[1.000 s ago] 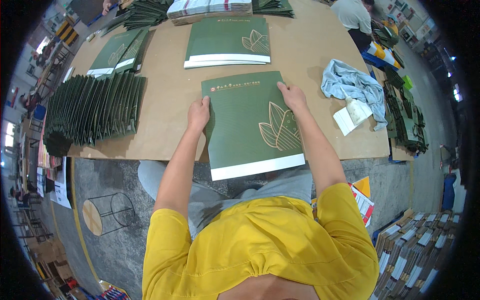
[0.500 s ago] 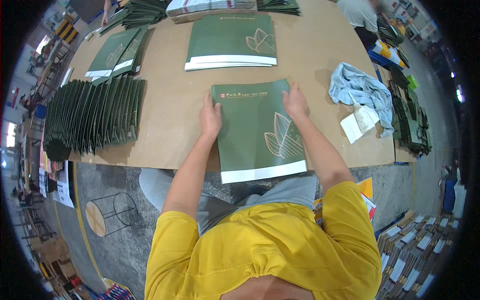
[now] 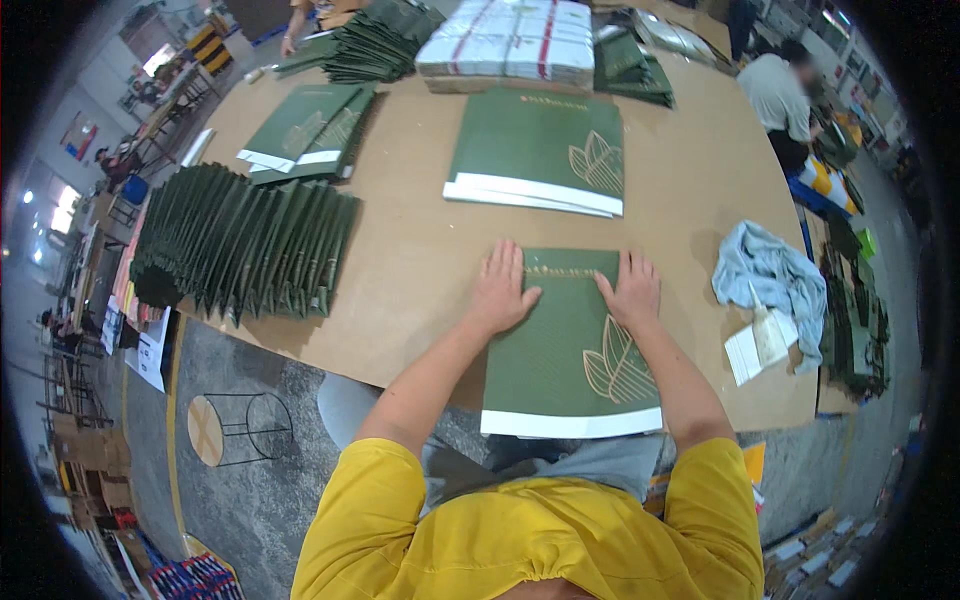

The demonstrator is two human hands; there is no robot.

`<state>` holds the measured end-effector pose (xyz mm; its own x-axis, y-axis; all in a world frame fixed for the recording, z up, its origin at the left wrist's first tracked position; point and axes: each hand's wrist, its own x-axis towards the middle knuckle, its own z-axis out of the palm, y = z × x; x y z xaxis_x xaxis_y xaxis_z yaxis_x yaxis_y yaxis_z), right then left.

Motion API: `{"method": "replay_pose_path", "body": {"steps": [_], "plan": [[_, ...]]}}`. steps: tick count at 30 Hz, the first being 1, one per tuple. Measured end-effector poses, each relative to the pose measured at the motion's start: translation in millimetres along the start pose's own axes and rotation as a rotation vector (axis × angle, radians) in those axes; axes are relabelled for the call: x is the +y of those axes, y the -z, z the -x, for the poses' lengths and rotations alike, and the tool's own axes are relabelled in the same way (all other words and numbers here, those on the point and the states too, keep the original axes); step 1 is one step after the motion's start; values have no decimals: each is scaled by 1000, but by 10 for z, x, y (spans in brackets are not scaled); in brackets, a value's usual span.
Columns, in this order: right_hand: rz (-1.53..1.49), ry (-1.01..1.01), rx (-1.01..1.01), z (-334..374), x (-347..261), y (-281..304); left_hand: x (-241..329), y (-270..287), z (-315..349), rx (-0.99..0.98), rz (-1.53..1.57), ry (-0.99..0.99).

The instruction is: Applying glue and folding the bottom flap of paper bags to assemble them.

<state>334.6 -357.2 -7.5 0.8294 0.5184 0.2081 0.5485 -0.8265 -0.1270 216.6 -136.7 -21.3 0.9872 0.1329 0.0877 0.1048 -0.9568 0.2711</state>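
"Hands first: what does your feed give you?"

"I see the left hand (image 3: 500, 292) and right hand (image 3: 633, 293) palm down at either side of a green folder (image 3: 555, 350), thumbs over its face, fingers stretched long beside its edges. They look spread rather than curled; how hard they press, I can't tell from my end."

"And where's the folder?"

"Flat on the brown table (image 3: 400, 230), its white strip (image 3: 570, 423) jutting past the near edge."

"Anything round it?"

"Farther off, a stack of matching folders (image 3: 530, 145). Left, a fanned row of dark green pieces (image 3: 250, 240). Right, I've a pale blue cloth (image 3: 770, 265) with a white bottle (image 3: 774, 337) just beside it."
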Motion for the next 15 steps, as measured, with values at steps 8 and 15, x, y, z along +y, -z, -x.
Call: {"method": "replay_pose_path", "body": {"steps": [8,15], "plan": [[344,139,-377,851,-291,581,-2,47,-46,-33,-27,32],[-51,61,-166,1359,-124,309,16,234,-54,-40,58,69]]}}
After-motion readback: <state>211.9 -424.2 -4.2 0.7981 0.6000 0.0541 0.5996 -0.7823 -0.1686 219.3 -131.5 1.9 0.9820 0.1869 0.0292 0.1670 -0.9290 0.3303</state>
